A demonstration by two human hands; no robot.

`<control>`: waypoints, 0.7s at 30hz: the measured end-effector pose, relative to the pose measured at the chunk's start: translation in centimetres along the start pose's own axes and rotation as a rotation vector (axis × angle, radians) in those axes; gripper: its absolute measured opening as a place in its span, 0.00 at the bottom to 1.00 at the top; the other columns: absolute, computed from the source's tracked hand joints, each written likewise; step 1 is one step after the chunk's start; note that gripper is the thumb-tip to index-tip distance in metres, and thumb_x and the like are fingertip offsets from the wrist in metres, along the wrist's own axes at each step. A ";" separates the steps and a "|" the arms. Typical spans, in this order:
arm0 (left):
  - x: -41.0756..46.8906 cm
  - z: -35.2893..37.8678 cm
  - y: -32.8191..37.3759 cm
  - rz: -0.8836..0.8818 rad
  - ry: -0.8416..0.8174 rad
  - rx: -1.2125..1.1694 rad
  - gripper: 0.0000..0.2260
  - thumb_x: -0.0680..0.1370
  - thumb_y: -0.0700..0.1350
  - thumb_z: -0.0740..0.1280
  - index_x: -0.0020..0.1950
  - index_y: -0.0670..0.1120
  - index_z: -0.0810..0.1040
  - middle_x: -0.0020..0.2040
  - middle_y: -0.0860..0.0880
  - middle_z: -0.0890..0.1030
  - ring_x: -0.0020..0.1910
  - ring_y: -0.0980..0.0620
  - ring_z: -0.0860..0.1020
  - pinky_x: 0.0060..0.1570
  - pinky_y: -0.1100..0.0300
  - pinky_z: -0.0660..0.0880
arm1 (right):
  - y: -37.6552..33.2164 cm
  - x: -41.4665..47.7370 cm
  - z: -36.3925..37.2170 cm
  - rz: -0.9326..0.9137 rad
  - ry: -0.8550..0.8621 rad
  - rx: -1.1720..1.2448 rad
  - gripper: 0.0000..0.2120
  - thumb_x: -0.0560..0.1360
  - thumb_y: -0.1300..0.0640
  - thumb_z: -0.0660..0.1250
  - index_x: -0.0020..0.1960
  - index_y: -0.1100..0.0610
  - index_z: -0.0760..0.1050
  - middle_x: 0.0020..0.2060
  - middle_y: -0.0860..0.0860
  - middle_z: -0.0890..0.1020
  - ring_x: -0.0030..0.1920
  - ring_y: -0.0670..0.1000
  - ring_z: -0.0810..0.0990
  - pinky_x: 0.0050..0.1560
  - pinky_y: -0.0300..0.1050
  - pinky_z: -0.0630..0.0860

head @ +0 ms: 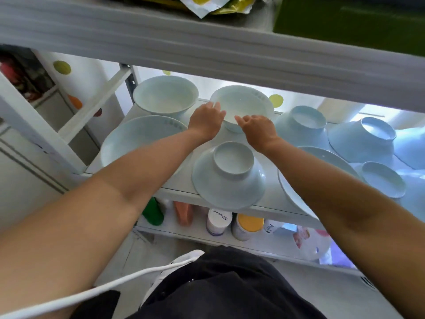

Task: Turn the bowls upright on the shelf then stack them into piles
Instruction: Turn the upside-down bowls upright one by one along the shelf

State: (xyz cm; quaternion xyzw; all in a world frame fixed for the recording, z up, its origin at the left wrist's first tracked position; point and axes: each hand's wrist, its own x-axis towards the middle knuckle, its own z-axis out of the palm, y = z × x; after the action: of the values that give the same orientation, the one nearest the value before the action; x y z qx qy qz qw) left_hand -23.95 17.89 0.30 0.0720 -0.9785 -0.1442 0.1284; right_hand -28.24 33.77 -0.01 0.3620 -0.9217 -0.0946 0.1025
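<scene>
Low upper shelf overhead; bowls crowding the shelf.

Backlit from rear right, blue glare on bowls; edges warped, upper shelf blurred.

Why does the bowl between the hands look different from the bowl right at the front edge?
The held bowl sits open side up, so you see inside it; the front bowl is upside down, showing its round foot. The left hand and right hand touch the held bowl; nothing touches the front bowl. The held bowl is further back; the front bowl overhangs the shelf edge. Both are pale blue.
</scene>
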 end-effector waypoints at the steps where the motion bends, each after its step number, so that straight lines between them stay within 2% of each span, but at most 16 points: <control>1: -0.7 0.0 0.1 0.045 0.032 0.012 0.18 0.82 0.49 0.52 0.61 0.38 0.73 0.59 0.38 0.77 0.58 0.39 0.76 0.58 0.49 0.71 | 0.3 -0.3 0.1 -0.020 0.041 0.013 0.23 0.78 0.67 0.55 0.72 0.59 0.64 0.60 0.58 0.77 0.59 0.61 0.76 0.62 0.53 0.71; 5: -3.2 0.0 -0.1 0.171 -0.004 0.130 0.21 0.83 0.50 0.52 0.70 0.40 0.68 0.69 0.38 0.71 0.66 0.39 0.71 0.67 0.48 0.65 | 1.1 -2.0 0.6 -0.158 0.223 0.059 0.19 0.74 0.70 0.60 0.64 0.62 0.74 0.57 0.60 0.81 0.55 0.61 0.80 0.63 0.56 0.72; 9: -6.0 -0.8 -0.4 0.243 0.045 0.150 0.28 0.79 0.54 0.44 0.66 0.38 0.72 0.64 0.39 0.76 0.61 0.39 0.75 0.63 0.48 0.69 | 1.0 -3.6 0.2 -0.282 0.362 0.057 0.16 0.69 0.67 0.70 0.57 0.61 0.79 0.52 0.57 0.83 0.49 0.59 0.84 0.58 0.56 0.76; 11: -7.2 -1.2 -0.5 0.362 0.108 0.168 0.25 0.79 0.53 0.49 0.61 0.39 0.76 0.59 0.40 0.80 0.55 0.40 0.79 0.58 0.49 0.74 | 0.5 -4.6 -0.1 -0.357 0.400 0.043 0.14 0.68 0.65 0.71 0.54 0.59 0.80 0.51 0.55 0.84 0.48 0.57 0.84 0.57 0.55 0.77; 14: -8.5 -1.6 -0.6 0.622 0.230 0.226 0.17 0.77 0.51 0.58 0.55 0.43 0.81 0.51 0.44 0.83 0.47 0.44 0.82 0.49 0.53 0.79 | 0.0 -6.0 -0.3 -0.399 0.425 0.026 0.12 0.72 0.62 0.63 0.53 0.58 0.80 0.50 0.54 0.84 0.49 0.56 0.83 0.59 0.54 0.76; 16: -9.4 -1.7 -0.5 0.736 0.220 0.213 0.15 0.76 0.52 0.60 0.52 0.45 0.82 0.48 0.46 0.84 0.45 0.46 0.82 0.46 0.55 0.79 | -0.4 -7.1 -0.3 -0.403 0.407 0.029 0.12 0.72 0.60 0.63 0.54 0.57 0.80 0.50 0.53 0.83 0.49 0.55 0.83 0.60 0.53 0.75; 19: -11.3 -1.2 0.3 0.778 0.132 0.137 0.08 0.74 0.50 0.68 0.44 0.46 0.81 0.44 0.47 0.83 0.42 0.46 0.82 0.43 0.56 0.78 | -1.2 -8.8 -0.7 -0.351 0.362 0.038 0.12 0.69 0.62 0.70 0.52 0.56 0.80 0.49 0.53 0.84 0.49 0.54 0.83 0.60 0.53 0.75; 21: -12.5 -0.5 1.3 0.710 0.076 0.102 0.04 0.70 0.45 0.72 0.41 0.45 0.80 0.41 0.47 0.81 0.41 0.45 0.81 0.43 0.56 0.76 | -2.2 -10.4 -1.0 -0.277 0.314 0.084 0.12 0.66 0.62 0.74 0.49 0.55 0.81 0.47 0.52 0.85 0.48 0.53 0.84 0.59 0.52 0.76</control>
State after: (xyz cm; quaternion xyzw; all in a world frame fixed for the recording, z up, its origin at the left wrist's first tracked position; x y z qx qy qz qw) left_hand -12.00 21.22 -1.73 -0.2606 -0.9430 -0.0389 0.2031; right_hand -19.17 39.23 -0.85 0.4994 -0.8390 -0.0115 0.2157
